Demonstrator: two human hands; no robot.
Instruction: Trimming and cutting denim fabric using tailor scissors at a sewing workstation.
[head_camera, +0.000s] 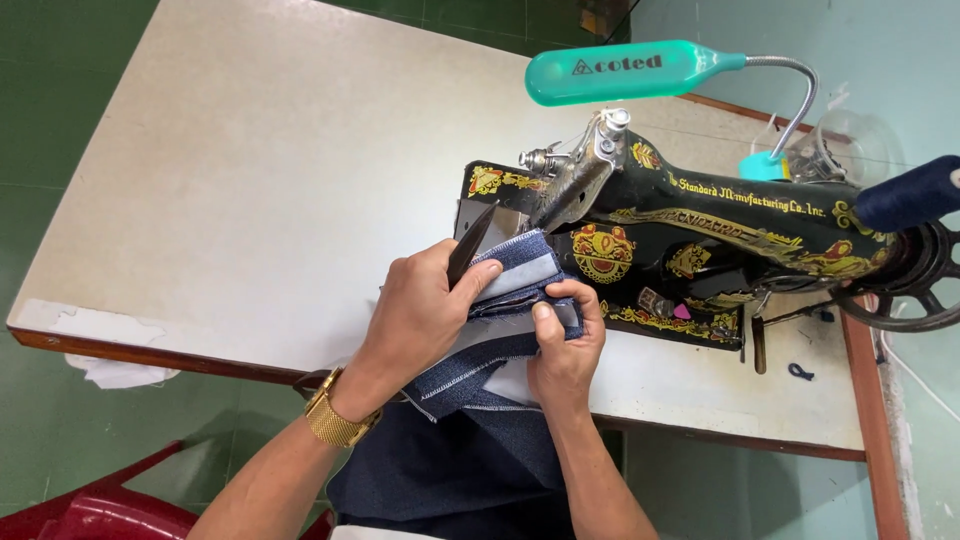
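My left hand (420, 310) grips dark scissors (470, 242), their blades pointing up and away over a folded piece of dark blue denim (520, 262) with white stitching and a pale grey strip. My right hand (565, 345) pinches the denim's right edge, thumb on top. Both hands are just in front of a black sewing machine (690, 245) with gold ornament. More blue cloth (470, 450) hangs down off the table edge toward me. A gold watch (335, 415) is on my left wrist.
The machine stands on a pale speckled table (250, 170) with a brown edge. A teal gooseneck lamp (620, 72) arches over it. A dark blue thread spool (905, 195) and handwheel (915, 285) are at right. A red chair (110, 510) and green floor lie lower left.
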